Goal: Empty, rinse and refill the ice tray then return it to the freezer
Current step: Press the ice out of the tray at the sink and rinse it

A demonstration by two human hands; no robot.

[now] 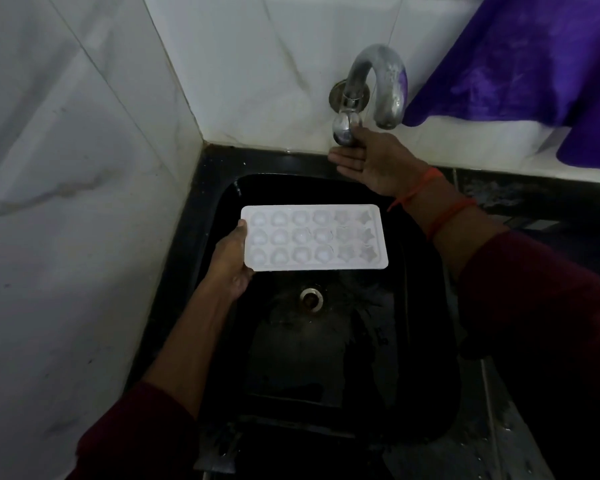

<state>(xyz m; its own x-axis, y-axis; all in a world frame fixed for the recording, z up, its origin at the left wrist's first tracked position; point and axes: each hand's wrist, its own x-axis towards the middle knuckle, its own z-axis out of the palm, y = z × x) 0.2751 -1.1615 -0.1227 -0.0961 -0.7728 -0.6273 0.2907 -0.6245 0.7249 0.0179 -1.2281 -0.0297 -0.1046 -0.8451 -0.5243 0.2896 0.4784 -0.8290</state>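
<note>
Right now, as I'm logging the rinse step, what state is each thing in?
ice tray, level, cavities up, over the sink.
left grip, holds the tray's left end.
right grip, fingers straight, thumb touching the tap handle.
tap, no water seen running.
sink, wet, drain unplugged.
purple cloth, hanging.

- one white ice tray point(314, 237), eighteen moulds in three rows of six
- two hands: left hand point(231, 259), right hand point(371, 161)
- two red threads point(445, 216) on the right wrist
- one tap point(378, 84)
- one sink point(426, 341), with one drain point(311, 299)
- one purple cloth point(534, 57)
</note>
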